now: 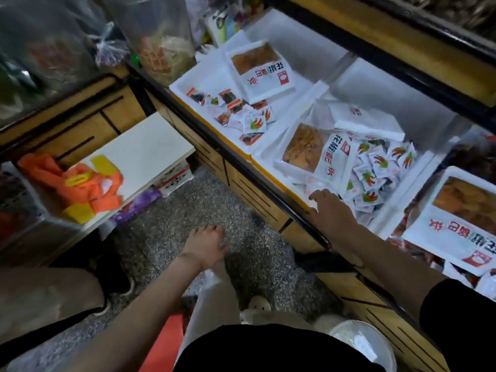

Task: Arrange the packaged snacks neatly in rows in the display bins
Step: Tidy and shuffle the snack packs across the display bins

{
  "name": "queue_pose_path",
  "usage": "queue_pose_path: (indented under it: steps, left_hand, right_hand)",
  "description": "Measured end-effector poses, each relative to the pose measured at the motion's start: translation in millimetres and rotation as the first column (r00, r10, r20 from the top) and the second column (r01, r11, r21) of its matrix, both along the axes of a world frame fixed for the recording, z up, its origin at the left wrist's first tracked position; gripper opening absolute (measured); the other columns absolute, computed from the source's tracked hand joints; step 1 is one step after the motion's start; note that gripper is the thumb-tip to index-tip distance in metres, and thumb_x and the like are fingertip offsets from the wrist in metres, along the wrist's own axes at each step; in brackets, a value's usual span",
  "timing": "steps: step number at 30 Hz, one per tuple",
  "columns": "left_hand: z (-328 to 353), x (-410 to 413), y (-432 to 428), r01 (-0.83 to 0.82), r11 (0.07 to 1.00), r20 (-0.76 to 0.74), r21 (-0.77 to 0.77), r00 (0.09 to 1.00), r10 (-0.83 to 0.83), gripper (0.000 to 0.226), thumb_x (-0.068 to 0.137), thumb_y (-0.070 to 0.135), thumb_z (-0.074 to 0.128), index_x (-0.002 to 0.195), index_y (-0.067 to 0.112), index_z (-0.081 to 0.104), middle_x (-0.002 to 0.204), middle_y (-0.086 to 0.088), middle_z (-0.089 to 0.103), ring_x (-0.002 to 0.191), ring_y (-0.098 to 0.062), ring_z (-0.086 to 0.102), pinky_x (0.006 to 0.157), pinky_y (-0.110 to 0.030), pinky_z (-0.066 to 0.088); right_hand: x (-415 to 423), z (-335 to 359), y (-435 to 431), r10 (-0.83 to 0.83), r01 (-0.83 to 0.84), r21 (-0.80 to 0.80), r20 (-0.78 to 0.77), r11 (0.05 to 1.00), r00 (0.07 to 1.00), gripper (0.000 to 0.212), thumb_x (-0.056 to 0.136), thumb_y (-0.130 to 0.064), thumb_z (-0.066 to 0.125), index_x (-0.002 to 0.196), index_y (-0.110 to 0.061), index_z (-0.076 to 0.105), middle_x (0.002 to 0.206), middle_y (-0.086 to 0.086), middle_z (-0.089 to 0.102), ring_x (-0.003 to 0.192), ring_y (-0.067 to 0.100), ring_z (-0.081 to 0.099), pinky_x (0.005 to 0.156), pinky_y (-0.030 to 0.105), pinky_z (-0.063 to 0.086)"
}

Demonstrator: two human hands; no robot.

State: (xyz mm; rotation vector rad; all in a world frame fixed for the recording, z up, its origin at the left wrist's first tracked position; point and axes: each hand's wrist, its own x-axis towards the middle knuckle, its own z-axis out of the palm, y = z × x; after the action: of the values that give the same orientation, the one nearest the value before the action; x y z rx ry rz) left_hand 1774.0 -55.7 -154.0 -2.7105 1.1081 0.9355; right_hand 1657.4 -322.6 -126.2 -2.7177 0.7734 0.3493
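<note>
White display bins run along a wooden counter on the right. The far bin (284,36) holds a large snack bag (261,67) and a few small packets (241,114). In the middle bin (397,103) lie another large bag (316,151), a white box (367,122) and a heap of small white packets (381,170). A third large bag (456,224) lies in the near bin. My right hand (330,210) rests on the front edge of the middle bin, fingers spread, holding nothing. My left hand (206,245) hangs open over the floor, away from the bins.
The speckled floor (204,205) forms a narrow aisle. A low white board (145,154) with orange and yellow bags (77,183) stands at the left. Clear plastic sacks (53,41) are stacked at the upper left. Someone's leg and black shoe (112,275) stand at the left.
</note>
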Motion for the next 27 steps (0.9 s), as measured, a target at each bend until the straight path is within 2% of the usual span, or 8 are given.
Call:
queue_pose_path:
  steps: [5, 10, 13, 17, 21, 24, 27]
  left_hand:
    - [-2, 78, -20, 0.083, 0.996, 0.009, -0.023, 0.997, -0.083, 0.041, 0.094, 0.041, 0.045, 0.129, 0.019, 0.046, 0.134, -0.006, 0.047, 0.126, -0.025, 0.041, 0.102, -0.037, 0.031]
    - [7, 169, -30, 0.155, 0.987, -0.004, -0.036, 0.988, -0.155, 0.043, 0.092, 0.041, 0.048, 0.131, 0.021, 0.043, 0.133, -0.006, 0.046, 0.125, -0.026, 0.043, 0.102, -0.037, 0.03]
    - [9, 218, -34, 0.202, 0.979, 0.014, -0.016, 0.979, -0.201, 0.043, 0.093, 0.041, 0.047, 0.131, 0.021, 0.043, 0.135, -0.007, 0.046, 0.127, -0.026, 0.041, 0.102, -0.036, 0.032]
    - [8, 270, -49, 0.245, 0.97, 0.029, -0.003, 0.969, -0.245, 0.044, 0.093, 0.043, 0.048, 0.129, 0.018, 0.044, 0.133, -0.008, 0.046, 0.127, -0.027, 0.04, 0.102, -0.037, 0.031]
    - [-2, 301, -71, 0.231, 0.966, -0.01, -0.119, 0.972, -0.234, 0.039, 0.093, 0.039, 0.049, 0.126, 0.017, 0.046, 0.129, -0.007, 0.046, 0.12, -0.028, 0.045, 0.094, -0.036, 0.035]
    - [-14, 320, -90, 0.248, 0.946, 0.024, -0.208, 0.968, -0.249, 0.037, 0.091, 0.036, 0.05, 0.123, 0.018, 0.051, 0.119, -0.004, 0.051, 0.113, -0.026, 0.051, 0.09, -0.035, 0.039]
    - [-22, 334, -116, 0.242, 0.943, 0.006, -0.229, 0.969, -0.247, 0.039, 0.091, 0.035, 0.051, 0.126, 0.019, 0.049, 0.118, -0.001, 0.052, 0.11, -0.021, 0.052, 0.087, -0.033, 0.041]
  right_hand:
    - [49, -2, -9, -0.118, 0.118, 0.015, 0.033, 0.993, 0.992, 0.028, 0.094, -0.018, 0.048, 0.121, -0.012, 0.049, 0.12, 0.01, 0.049, 0.109, 0.027, 0.049, 0.083, 0.036, 0.041]
    - [105, -4, -2, -0.217, 0.217, 0.041, -0.011, 0.975, 0.976, 0.034, 0.092, -0.017, 0.051, 0.125, -0.012, 0.045, 0.137, 0.009, 0.041, 0.113, 0.029, 0.05, 0.081, 0.035, 0.044]
    - [141, -6, 6, -0.279, 0.278, 0.075, -0.001, 0.958, 0.96, 0.04, 0.09, -0.016, 0.053, 0.128, -0.009, 0.043, 0.137, 0.013, 0.039, 0.118, 0.034, 0.048, 0.083, 0.039, 0.046]
    - [176, -12, 20, -0.313, 0.308, 0.139, 0.01, 0.941, 0.95, 0.039, 0.091, -0.016, 0.053, 0.129, -0.009, 0.044, 0.132, 0.012, 0.041, 0.12, 0.03, 0.046, 0.09, 0.038, 0.044]
    - [207, -17, 21, -0.324, 0.32, 0.17, -0.008, 0.932, 0.946, 0.044, 0.093, -0.018, 0.052, 0.134, -0.012, 0.039, 0.133, 0.008, 0.041, 0.121, 0.026, 0.044, 0.097, 0.035, 0.037]
    - [232, -24, 11, -0.347, 0.34, 0.248, -0.019, 0.907, 0.938, 0.049, 0.093, -0.016, 0.051, 0.138, -0.011, 0.034, 0.139, 0.009, 0.038, 0.12, 0.027, 0.048, 0.095, 0.035, 0.039]
    - [260, -33, -6, -0.301, 0.298, 0.251, -0.026, 0.921, 0.953, 0.053, 0.095, -0.017, 0.048, 0.142, -0.006, 0.027, 0.142, 0.011, 0.033, 0.122, 0.027, 0.046, 0.098, 0.032, 0.037]
